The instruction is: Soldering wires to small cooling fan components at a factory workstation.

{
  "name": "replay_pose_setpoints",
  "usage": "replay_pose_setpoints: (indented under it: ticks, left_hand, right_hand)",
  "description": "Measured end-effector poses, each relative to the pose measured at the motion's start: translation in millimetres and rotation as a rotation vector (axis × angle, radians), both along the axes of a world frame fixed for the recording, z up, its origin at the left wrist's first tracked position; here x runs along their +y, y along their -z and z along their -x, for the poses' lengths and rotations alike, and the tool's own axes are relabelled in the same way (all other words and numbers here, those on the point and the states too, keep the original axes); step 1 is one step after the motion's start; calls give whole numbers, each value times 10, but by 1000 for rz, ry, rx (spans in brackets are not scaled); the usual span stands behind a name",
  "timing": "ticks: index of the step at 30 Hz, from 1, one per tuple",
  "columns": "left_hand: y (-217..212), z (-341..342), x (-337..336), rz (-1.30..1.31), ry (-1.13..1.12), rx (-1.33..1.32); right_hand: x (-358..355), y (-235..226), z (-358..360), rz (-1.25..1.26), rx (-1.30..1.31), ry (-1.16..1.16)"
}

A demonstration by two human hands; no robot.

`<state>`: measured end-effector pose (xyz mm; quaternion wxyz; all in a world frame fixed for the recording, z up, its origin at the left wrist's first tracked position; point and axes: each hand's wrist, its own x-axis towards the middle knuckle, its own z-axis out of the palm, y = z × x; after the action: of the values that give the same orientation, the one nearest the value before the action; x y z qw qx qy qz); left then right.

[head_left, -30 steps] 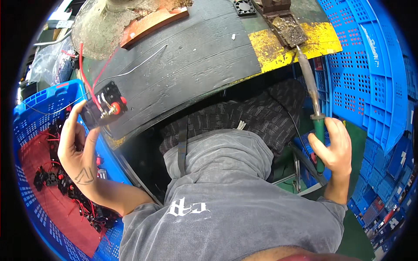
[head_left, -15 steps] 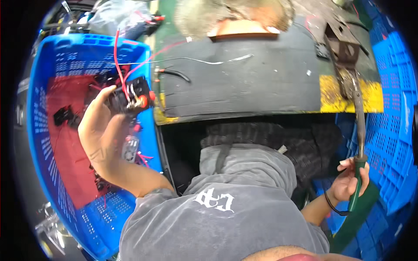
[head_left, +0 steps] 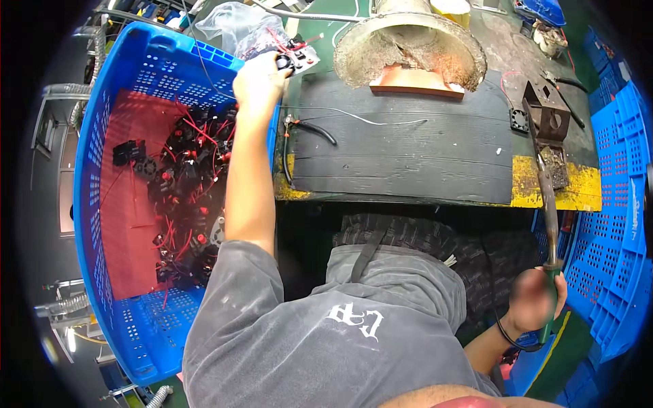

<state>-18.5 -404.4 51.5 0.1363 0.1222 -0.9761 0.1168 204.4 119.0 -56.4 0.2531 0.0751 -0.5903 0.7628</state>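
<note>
My left hand (head_left: 260, 83) is stretched out over the far rim of the blue crate (head_left: 102, 170) and grips a small black part with red wires (head_left: 291, 60) at the bench's left corner. My right hand (head_left: 536, 299) is low at my right side, closed around the green handle of a soldering iron (head_left: 548, 204). The iron's long shaft points up toward a rusty metal stand (head_left: 549, 122) on the bench. Several black parts with red wires (head_left: 183, 183) lie in the crate on a red liner.
A dark work mat (head_left: 408, 149) covers the bench, with a yellow edge strip (head_left: 551, 187). A dusty fume funnel (head_left: 408, 41) stands at the back. A clear plastic bag (head_left: 238, 24) lies by the crate. Another blue crate (head_left: 612, 224) is at my right. A thin wire (head_left: 367, 119) lies on the mat.
My left hand has carried the black part from beside the crate up to the bench's far left corner. My right hand has stayed low with the soldering iron. The view has swung left.
</note>
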Motion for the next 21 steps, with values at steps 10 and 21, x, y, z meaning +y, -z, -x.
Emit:
replay_pose_setpoints:
  ticks: [10, 21]
  left_hand:
    - [555, 509, -224, 46, 41, -6]
    - [157, -76, 45, 83, 79, 35]
  right_hand:
    - [-51, 79, -116, 9, -9, -9]
    - [-136, 107, -48, 60, -34, -46]
